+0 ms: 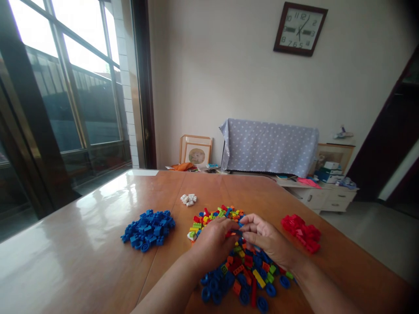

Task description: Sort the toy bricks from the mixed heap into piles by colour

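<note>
Above the pile of mixed toy building bricks (260,278), my left hand (216,239) and my right hand (263,237) are close together, fingertips almost meeting. Both hands are closed, with bent fingers. Something dark blue shows between the fingertips, but I cannot make out whether it is held or lies in the pile behind. The pile holds red, orange, yellow, green and blue pieces, with blue wheel-like rings at its near edge. My hands and forearms hide its middle.
On the brown table (108,266), a heap of blue bricks (149,229) lies left, red bricks (301,233) lie right, and a few white bricks (189,199) lie farther back. Beyond the table stand a cloth-covered object (270,146) and a white cabinet (337,198).
</note>
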